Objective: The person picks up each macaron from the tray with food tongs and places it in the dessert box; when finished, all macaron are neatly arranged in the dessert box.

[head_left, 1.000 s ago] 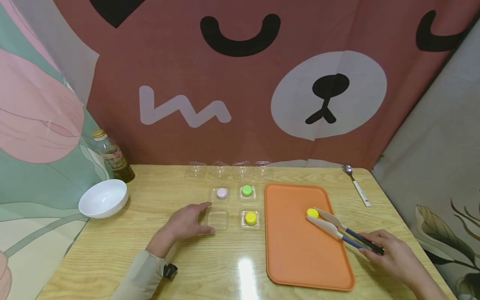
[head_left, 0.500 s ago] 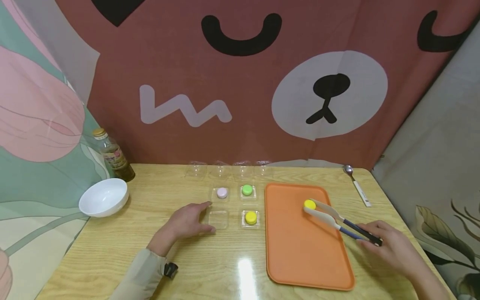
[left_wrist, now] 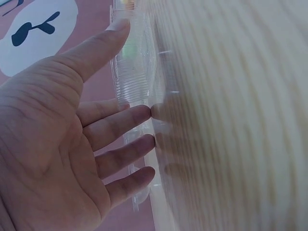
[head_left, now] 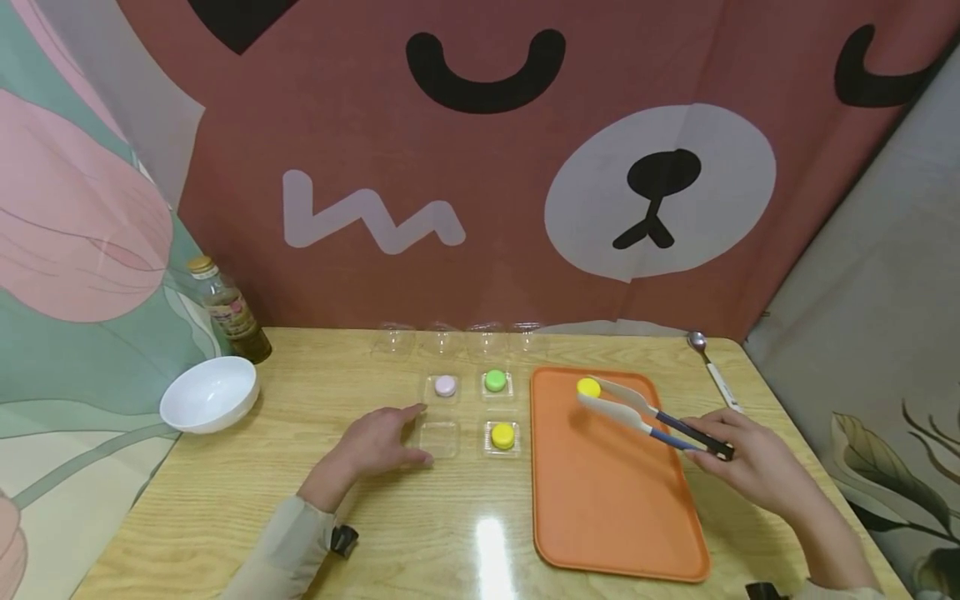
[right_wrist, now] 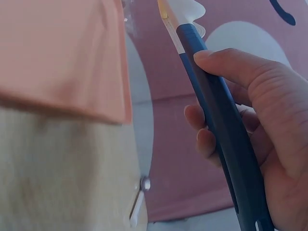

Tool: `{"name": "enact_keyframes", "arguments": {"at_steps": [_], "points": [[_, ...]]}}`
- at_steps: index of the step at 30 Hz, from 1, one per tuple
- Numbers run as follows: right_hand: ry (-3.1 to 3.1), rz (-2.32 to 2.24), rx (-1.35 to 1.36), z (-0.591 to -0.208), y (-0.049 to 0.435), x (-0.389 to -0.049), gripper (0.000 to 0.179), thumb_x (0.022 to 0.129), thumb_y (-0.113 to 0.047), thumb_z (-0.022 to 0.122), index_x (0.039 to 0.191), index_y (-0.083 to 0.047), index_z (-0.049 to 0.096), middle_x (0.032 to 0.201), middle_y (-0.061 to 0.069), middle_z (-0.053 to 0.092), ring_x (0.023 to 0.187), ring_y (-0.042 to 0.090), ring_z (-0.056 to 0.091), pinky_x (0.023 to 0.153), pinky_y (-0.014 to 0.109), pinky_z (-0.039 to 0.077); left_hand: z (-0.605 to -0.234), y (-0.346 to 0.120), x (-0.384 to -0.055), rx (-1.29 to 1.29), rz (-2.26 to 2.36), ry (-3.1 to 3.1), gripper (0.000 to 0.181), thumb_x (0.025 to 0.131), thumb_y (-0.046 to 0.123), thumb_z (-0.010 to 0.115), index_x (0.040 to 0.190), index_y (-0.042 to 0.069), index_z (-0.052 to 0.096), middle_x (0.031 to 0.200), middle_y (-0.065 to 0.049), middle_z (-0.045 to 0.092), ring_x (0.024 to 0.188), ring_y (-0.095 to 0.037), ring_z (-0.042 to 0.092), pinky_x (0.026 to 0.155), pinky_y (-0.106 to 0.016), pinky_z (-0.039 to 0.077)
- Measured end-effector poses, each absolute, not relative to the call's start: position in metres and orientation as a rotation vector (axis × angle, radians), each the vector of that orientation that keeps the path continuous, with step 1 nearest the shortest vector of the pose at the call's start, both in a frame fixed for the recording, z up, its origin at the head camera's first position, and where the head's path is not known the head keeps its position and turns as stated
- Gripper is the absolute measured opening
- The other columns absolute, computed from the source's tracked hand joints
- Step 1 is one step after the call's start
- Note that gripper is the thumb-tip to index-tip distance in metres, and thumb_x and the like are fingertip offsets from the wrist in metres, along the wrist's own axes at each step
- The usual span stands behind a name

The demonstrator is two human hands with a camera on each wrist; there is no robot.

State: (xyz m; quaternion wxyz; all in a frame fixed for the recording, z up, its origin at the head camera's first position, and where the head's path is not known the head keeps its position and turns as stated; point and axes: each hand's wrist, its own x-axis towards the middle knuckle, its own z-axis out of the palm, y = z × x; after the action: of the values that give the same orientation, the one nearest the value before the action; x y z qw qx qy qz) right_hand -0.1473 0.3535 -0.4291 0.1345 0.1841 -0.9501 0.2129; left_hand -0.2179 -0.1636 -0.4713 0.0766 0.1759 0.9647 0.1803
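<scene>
Brown bear-faced cloth (head_left: pixel 495 150) fills the top, wooden counter (head_left: pixel 322 367) below! Lower right, a forearm angles up and leftward, its right hand (head_left: pixel 750 454) gripping tongs (head_left: pixel 618 412), tips on the yellow round piece (head_left: pixel 588 387), right of centre, over the orange tray's (head_left: pixel 600 508) upper part. Left of centre, the left hand (head_left: pixel 378 442) lies relaxed, thumb and fingers spread beside a clear container (head_left: pixel 438 440).

Plastic tongs (head_left: pixel 630 417), glossy wooden table (head_left: pixel 412 525)
</scene>
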Motion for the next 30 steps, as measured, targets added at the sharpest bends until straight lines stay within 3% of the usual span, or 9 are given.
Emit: {"name": "enact_keyframes", "arguments": {"at_steps": [12, 30], "points": [[-2.716, 0.625, 0.662, -0.414, 0.323, -0.167, 0.033, 0.082, -0.013, 0.084, 0.114, -0.013, 0.077, 0.1, -0.008, 0.064, 0.073, -0.004, 0.051, 0.056, 0.019, 0.04, -0.47, -0.163, -0.219, 0.531, 0.534, 2.897, 0.085, 0.075, 0.051, 0.086, 0.144, 0.011, 0.058, 0.128, -0.013, 0.071, 0.117, -0.032, 0.067, 0.097, -0.048, 0.055], [-2.771, 0.685, 0.815, -0.409, 0.273, -0.19, 0.036, 0.086, -0.019, 0.082, 0.121, -0.013, 0.074, 0.104, -0.006, 0.063, 0.07, -0.001, 0.047, 0.057, 0.019, 0.044, -0.471, -0.162, -0.219, 0.501, 0.544, 2.891, 0.085, 0.075, 0.054, 0.085, 0.145, 0.016, 0.057, 0.131, -0.012, 0.069, 0.12, -0.031, 0.065, 0.096, -0.048, 0.055]]}}
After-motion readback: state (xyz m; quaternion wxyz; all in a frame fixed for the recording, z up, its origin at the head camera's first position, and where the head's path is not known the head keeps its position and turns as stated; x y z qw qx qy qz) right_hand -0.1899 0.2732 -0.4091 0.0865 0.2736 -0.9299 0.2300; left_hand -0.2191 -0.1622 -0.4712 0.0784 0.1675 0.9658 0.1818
